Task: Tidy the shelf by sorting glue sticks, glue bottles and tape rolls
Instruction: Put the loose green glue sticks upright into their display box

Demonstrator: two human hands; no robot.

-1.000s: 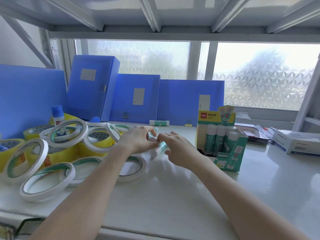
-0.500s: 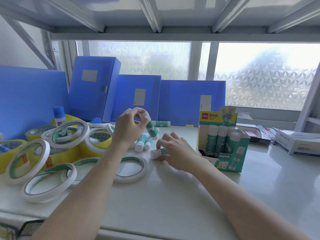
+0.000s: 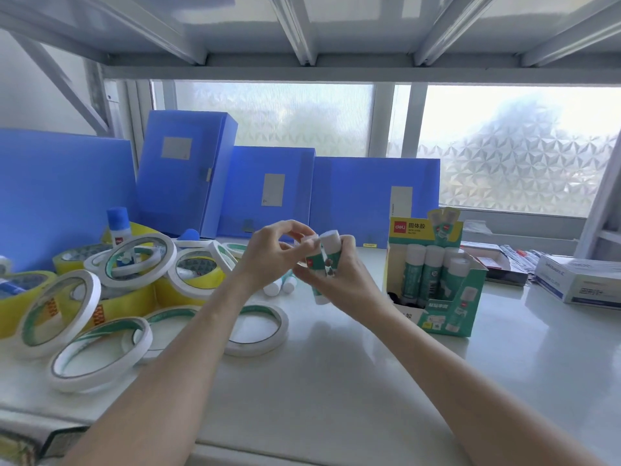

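1. Two hands meet above the middle of the shelf (image 3: 336, 381), raised clear of its white surface.
2. The right hand (image 3: 339, 280) wraps its fingers round two glue sticks (image 3: 327, 260), held roughly upright and side by side with their white caps on top.
3. The left hand (image 3: 268, 255) pinches at the cap end of those same sticks with thumb and fingertips.
4. Two more loose glue sticks (image 3: 280, 286) lie on the shelf just behind and below the hands.
5. A green display box (image 3: 447, 311) stands to the right of the hands, with several glue sticks upright inside it and a yellow header card at its back.
6. White tape rolls (image 3: 255, 327) and yellow tape rolls (image 3: 198, 280) lie piled and overlapping on the left part of the shelf.
7. A glue bottle (image 3: 118, 227) with a blue cap stands upright behind that pile.
8. Blue file boxes (image 3: 268, 190) stand in a row along the back, before the frosted window (image 3: 504, 156).
9. A white carton (image 3: 581, 280) lies at the far right.
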